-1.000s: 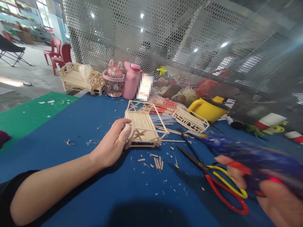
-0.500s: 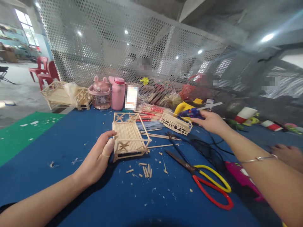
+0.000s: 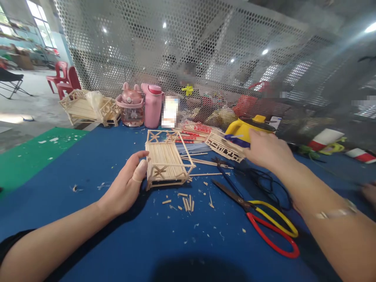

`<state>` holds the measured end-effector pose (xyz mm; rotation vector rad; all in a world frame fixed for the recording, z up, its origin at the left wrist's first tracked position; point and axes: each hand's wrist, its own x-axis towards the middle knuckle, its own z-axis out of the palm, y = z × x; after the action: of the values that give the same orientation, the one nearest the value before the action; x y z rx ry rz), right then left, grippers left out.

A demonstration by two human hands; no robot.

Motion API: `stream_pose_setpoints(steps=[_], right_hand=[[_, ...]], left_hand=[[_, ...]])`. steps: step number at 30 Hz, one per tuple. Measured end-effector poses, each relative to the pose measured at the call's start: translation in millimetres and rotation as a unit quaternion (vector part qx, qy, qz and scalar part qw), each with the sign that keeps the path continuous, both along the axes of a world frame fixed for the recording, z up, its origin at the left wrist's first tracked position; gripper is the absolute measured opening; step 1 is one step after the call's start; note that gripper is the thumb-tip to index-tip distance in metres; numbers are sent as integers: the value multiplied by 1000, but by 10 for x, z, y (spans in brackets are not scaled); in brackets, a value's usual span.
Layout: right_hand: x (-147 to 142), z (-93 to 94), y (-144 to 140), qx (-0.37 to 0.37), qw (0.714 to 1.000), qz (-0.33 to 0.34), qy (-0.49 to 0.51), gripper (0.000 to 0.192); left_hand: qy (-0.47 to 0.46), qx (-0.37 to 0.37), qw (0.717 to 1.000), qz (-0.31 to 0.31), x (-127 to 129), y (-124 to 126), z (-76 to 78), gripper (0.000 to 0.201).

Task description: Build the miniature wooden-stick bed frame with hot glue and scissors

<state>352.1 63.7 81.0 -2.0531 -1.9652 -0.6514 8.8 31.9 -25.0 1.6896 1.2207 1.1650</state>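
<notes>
Left hand (image 3: 126, 188) is down on the blue table cover (image 3: 96, 156), thumb and curled fingers pressed against the near left corner of the wooden stick model bed (image 3: 167, 162), which sits upright in the middle of the table. Right hand (image 3: 266, 150) is stretched out past it, palm down, fingers folded over the handle of a blue glue gun (image 3: 235, 141); the nozzle end pokes out to the left, right over a small stick lattice panel (image 3: 225, 148). How tightly those fingers grip, I cannot tell, the back of the hand hides them. Behind the gun sits a yellow kettle (image 3: 249, 129). A black cord (image 3: 264, 182) loops on the cloth under the right wrist, which wears a metal bracelet (image 3: 335, 213). Near side, red-and-yellow-handled scissors (image 3: 261, 215) lie with blades parted, tips pointing toward the bed. Short stick offcuts (image 3: 186, 203) are scattered just in front of the bed. At the back, by the perforated metal screen (image 3: 176, 47), stand a pink bottle (image 3: 153, 105), a pink-lidded cup (image 3: 131, 109) and a second stick bed (image 3: 85, 107). Another person's hand (image 3: 370, 194) shows blurred at the far right edge.
</notes>
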Motion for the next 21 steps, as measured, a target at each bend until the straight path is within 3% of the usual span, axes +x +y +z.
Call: stream_pose_setpoints(steps=[1,3,5,7,14,21], right_hand=[[-127,9,-163,-5,1000,0,-15,38],[-402,-31,-490,-33,995,94,8,30],[-661,-132,-743,-145,964,220,39,20],[-865,-263,-866,-198,942,264,56,20],[-1154,-668,-707,-222,931,268,112,20],[-1282,-821,-801,-192,912,326,162,23]], left_hand=[[-4,3,1000,-3,0,0,-3,57],[-10,7,1000,-7,1,-2,-6,57],[-10,13,1000,1,4,-5,-4,57],[-8,24,1000,18,4,-6,1,56],[4,35,995,98,-27,36,-1,55],[-5,37,994,101,-24,38,5,56]])
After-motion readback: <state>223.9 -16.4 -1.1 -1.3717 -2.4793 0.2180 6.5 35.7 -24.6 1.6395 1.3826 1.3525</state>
